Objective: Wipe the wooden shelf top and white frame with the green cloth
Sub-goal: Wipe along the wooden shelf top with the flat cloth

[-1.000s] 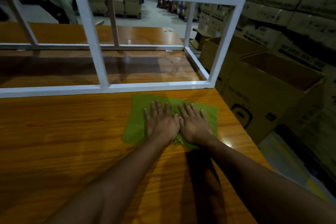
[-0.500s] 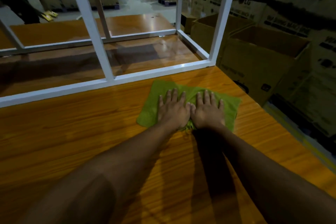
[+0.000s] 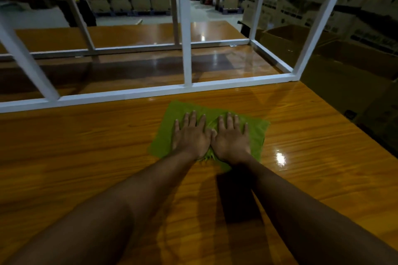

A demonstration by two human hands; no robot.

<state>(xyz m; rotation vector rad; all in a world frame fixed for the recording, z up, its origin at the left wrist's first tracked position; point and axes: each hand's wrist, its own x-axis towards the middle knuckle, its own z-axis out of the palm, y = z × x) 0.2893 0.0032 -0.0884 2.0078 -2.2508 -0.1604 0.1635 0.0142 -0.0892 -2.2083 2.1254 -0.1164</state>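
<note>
1. Green cloth (image 3: 165, 133) lay spread flat on the wooden shelf top (image 3: 86, 157), toward its right end and near the far edge.
2. Both hands pressed it down side by side, thumbs touching: the left hand (image 3: 190, 137) on the cloth's middle-left, the right hand (image 3: 231, 139) on its middle-right.
3. Neither hand gripped anything. The fingers (image 3: 192, 117) lay straight and slightly spread, palms flat on the fabric, with a small bunch of cloth pushed up between the wrists.
4. The cloth's long axis ran left to right, roughly in line with the bottom rail of the white frame (image 3: 129, 93).
5. That rail lay straight ahead of the fingertips, near but apart, with a strip of bare wood between.
6. By my reading, the board was the step in hand and the frame not yet touched. A forward push would bring the cloth's leading edge against the rail.
7. The larger stretch of board lay to the left, on the left hand's side. The right hand was nearer the board's end, beyond which stood cardboard boxes (image 3: 355, 60).
</note>
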